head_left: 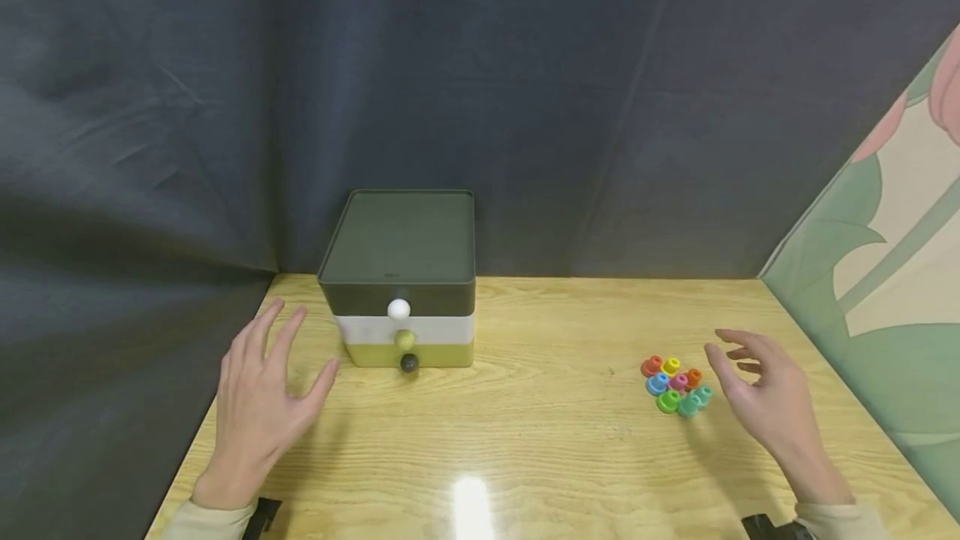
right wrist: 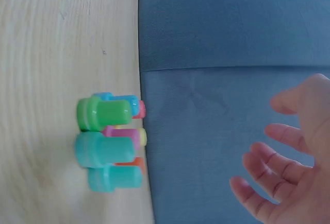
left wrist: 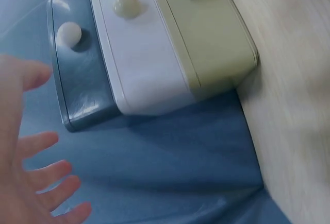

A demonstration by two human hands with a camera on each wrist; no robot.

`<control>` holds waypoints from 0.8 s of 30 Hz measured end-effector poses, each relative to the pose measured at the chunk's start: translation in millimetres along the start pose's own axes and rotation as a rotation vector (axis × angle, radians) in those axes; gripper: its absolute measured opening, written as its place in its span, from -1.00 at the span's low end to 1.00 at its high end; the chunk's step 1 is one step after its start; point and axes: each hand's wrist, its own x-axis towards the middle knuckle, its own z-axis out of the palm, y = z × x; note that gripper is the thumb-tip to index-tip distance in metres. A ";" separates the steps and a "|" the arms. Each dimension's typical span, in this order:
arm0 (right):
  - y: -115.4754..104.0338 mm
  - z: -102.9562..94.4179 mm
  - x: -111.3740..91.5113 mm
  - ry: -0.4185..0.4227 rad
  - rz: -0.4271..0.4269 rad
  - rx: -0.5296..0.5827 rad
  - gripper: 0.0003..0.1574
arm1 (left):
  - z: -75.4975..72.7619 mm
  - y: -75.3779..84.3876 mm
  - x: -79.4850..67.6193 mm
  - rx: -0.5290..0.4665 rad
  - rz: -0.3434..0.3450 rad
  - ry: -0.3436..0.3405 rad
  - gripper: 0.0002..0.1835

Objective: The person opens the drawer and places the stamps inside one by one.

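Observation:
A three-tier drawer box (head_left: 405,236) stands at the back left of the table, its tiers dark green, white and olive. Each drawer front has a round knob: white (head_left: 399,309) on top, olive (head_left: 405,340) in the middle, black (head_left: 408,363) at the bottom. My left hand (head_left: 258,402) hovers left of the box, fingers spread and holding nothing. Over on the right, a cluster of several colourful plastic pegs (head_left: 670,400) stands on the table. Beside them my right hand (head_left: 776,407) is raised with fingers loosely bent and nothing in its grasp.
The wooden table (head_left: 555,440) meets a dark cloth (head_left: 585,107) hanging behind it and along the left. A floral-patterned panel (head_left: 885,290) borders the right edge. Bright light reflects off the table near the front.

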 end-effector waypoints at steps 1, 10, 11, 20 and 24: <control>1.6 0.8 0.4 -0.002 0.032 0.022 -0.57 | 2.9 0.3 0.7 -0.016 0.013 0.041 -0.25; 25.0 16.5 -17.8 -0.089 0.213 0.070 -0.53 | 27.1 12.7 -3.9 -0.106 0.038 0.141 -0.43; 27.4 18.2 -20.9 -0.097 0.225 0.064 -0.52 | 28.9 14.7 -4.7 -0.110 0.034 0.137 -0.44; 42.9 29.0 -36.4 -0.086 0.269 0.049 -0.54 | 38.9 23.2 -4.6 -0.158 -0.027 0.127 -0.47; 46.1 31.6 -37.2 -0.099 0.252 0.056 -0.56 | 42.0 24.7 -2.8 -0.162 -0.042 0.122 -0.51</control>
